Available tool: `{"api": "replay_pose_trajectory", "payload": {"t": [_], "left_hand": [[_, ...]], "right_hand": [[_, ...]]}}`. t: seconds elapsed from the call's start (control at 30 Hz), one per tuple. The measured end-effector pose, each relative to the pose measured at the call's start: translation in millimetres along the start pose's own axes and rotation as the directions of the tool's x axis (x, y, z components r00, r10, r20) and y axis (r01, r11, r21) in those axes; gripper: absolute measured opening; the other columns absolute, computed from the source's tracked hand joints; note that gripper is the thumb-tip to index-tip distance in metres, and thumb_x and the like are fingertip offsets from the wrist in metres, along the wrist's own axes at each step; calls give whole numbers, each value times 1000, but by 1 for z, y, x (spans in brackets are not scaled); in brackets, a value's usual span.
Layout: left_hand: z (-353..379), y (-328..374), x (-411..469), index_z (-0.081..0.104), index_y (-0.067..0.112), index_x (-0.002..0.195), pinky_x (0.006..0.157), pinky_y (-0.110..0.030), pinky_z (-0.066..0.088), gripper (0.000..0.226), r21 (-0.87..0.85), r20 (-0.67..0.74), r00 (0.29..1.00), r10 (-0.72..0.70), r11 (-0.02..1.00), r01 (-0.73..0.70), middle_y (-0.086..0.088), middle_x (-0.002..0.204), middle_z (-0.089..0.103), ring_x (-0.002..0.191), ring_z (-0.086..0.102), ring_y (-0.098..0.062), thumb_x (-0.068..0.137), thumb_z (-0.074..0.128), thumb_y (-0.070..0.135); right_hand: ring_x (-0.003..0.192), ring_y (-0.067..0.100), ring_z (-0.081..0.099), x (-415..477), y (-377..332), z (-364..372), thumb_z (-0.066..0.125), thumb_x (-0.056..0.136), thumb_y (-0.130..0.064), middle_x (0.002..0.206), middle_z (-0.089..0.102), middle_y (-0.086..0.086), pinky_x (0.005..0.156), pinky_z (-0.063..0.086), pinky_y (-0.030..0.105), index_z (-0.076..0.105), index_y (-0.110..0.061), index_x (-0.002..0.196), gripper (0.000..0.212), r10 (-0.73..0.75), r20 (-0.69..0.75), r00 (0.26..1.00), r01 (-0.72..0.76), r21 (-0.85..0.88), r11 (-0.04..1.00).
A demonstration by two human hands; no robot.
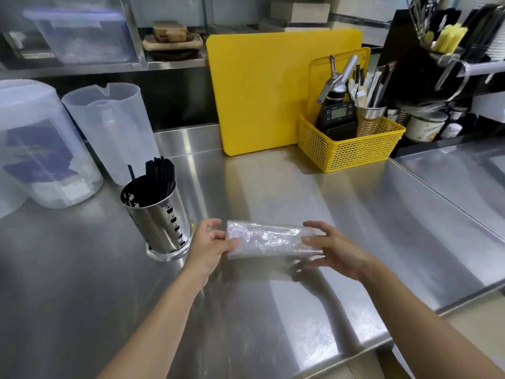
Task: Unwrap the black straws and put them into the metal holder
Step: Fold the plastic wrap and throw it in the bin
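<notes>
Left hand [211, 243] closed on the left end of the clear plastic wrapper [269, 240], thumb on top, fingers curled beneath. Right hand [332, 248] pinching the right end, fingers spread over and under the film. Wrapper held just above the steel counter [355, 203], long axis running left to right across the body, roughly level; looks pale and see-through, with no black visible inside, so probably empty, though glare makes that uncertain. Just beside the left hand, to its left and a little farther away: the perforated metal holder [157, 217], upright, open mouth up, black straws [159, 173] already standing in it and leaning toward the far rim. Holder lies nearer the left hand than the right; anything still in the film would go in from that side, tipped from horizontal to upright. Farther back: two translucent plastic jugs [109, 127], a yellow cutting board [273, 88], a yellow basket [347, 149] of utensils
</notes>
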State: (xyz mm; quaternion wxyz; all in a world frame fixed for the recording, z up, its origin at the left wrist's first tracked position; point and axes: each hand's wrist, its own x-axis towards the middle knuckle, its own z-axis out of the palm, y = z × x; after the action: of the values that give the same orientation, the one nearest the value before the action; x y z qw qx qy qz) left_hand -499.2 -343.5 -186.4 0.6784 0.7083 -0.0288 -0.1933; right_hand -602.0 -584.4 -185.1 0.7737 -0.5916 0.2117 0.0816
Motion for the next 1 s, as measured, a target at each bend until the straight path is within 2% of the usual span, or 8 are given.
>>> {"api": "replay_pose_trajectory", "payload": {"t": [0.07, 0.13, 0.2, 0.37, 0.5, 0.63, 0.87, 1.0], "left_hand": [[-5, -1, -4, 59, 12, 89, 76, -29, 43, 23, 23, 20, 999, -25, 999, 25, -6, 76, 63, 72, 57, -18, 73, 71, -1], [-6, -5, -9, 61, 11, 75, 71, -28, 44, 13, 69, 71, 997, -37, 997, 32, -5, 70, 62, 67, 56, -18, 76, 68, 0], [-4, -8, -11, 59, 8, 76, 65, -28, 45, 9, 150, 120, 992, -36, 989, 18, -6, 71, 59, 63, 53, -17, 80, 65, 3], [23, -19, -17, 53, 15, 73, 75, -47, 50, 14, 331, 179, 984, 16, 941, -75, -6, 74, 57, 52, 53, -21, 84, 61, 18], [62, -14, -30, 54, 17, 69, 73, -46, 51, 17, 315, 259, 965, 42, 941, -125, -2, 69, 55, 62, 51, -22, 82, 65, 19], [111, -7, -48, 55, 14, 70, 52, -20, 44, 16, 267, 335, 937, 98, 944, -194, 1, 64, 53, 59, 48, -16, 82, 65, 14], [221, -18, -74, 55, 21, 68, 68, -41, 48, 18, 261, 402, 906, 134, 931, -253, 1, 66, 56, 65, 51, -18, 81, 67, 19], [297, -32, -100, 55, 19, 70, 69, -40, 48, 16, 241, 396, 905, 152, 934, -263, 2, 66, 56, 64, 51, -18, 81, 67, 20]], "right_hand": [[66, 22, 67, -5, 6, 9, 67, 76, 4, 91, 63, 14, 51, 54, 31, 51, -3, 120, 48, -57, -98, 994, 56, -9, 998], [60, 18, 65, -10, 14, 16, 68, 74, 5, 83, 63, 13, 49, 50, 28, 51, 0, 117, 47, -114, -209, 971, 107, -44, 993], [56, 14, 62, -18, 22, 21, 70, 74, 1, 76, 60, 10, 49, 46, 26, 51, -3, 116, 47, -172, -331, 928, 146, -102, 984], [58, 17, 54, -51, 37, 15, 70, 75, 0, 66, 50, 3, 46, 43, 23, 49, -11, 113, 45, -262, -505, 823, 238, -112, 965], [60, 17, 56, -87, 38, -10, 69, 76, 1, 68, 52, 5, 46, 45, 22, 46, -8, 117, 48, -290, -592, 752, 266, -131, 955], [64, 17, 57, -124, 38, -47, 69, 77, -1, 75, 52, 11, 50, 45, 23, 48, -7, 118, 47, -301, -642, 705, 279, -140, 950], [59, 11, 53, -183, 43, -141, 67, 79, -1, 67, 43, 0, 51, 42, 25, 49, -9, 115, 41, -308, -699, 645, 289, -151, 945], [66, 19, 53, -214, 46, -215, 70, 77, -3, 82, 47, 13, 45, 41, 22, 53, -19, 105, 36, -307, -704, 641, 283, -156, 946]]}}
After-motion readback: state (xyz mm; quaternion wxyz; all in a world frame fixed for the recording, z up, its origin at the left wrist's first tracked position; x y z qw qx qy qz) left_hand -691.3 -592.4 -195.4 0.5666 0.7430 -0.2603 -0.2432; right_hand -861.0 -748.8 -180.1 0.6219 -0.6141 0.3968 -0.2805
